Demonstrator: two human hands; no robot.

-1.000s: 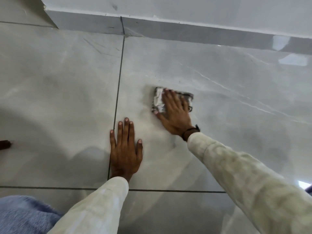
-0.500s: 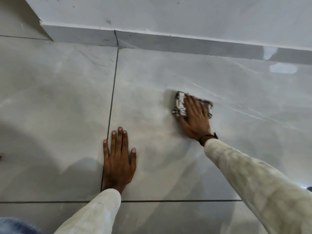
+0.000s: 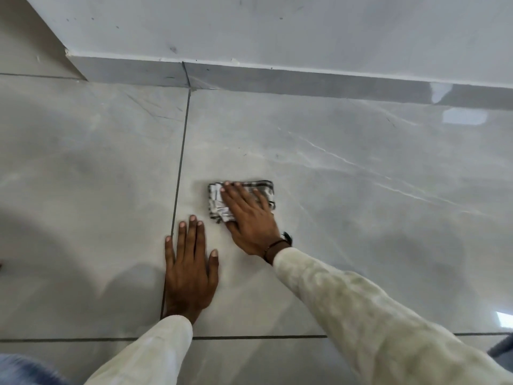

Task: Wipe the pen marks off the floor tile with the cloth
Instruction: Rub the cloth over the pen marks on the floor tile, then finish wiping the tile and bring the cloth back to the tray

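Cloth (image 3: 241,200) is what does the work here, so I'll begin nearest me and go outward. Closest are my pale sleeves (image 3: 358,309), coming in from the bottom of the view. My left hand (image 3: 189,269) lies flat on the floor, fingers together, palm down beside the grout line (image 3: 177,187), holding nothing; I use it as a prop. I should put my weight on it, so the other arm can move freely.

Just beyond and to the right, my right hand (image 3: 249,215) lies spread on the folded checked cloth, pressing it against the floor tile (image 3: 347,218). This grip is a flat press from above, not a pinch: fingers run across the top and the thumb side sits at the near edge. The cloth lies on the tile right of the grout line, near the left hand but apart from it.

To wipe well, I judge that pressure should come through the fingertips, with short overlapping strokes and the fold kept tight so it doesn't bunch or slip out. On glossy tile a loose cloth would likely skate.

Past the cloth I see a few small dark specks (image 3: 276,156) on the same tile; whether they are pen marks I can't tell. They seem the likely place to work next. Farthest off, the skirting (image 3: 305,83) runs below the wall (image 3: 277,31).
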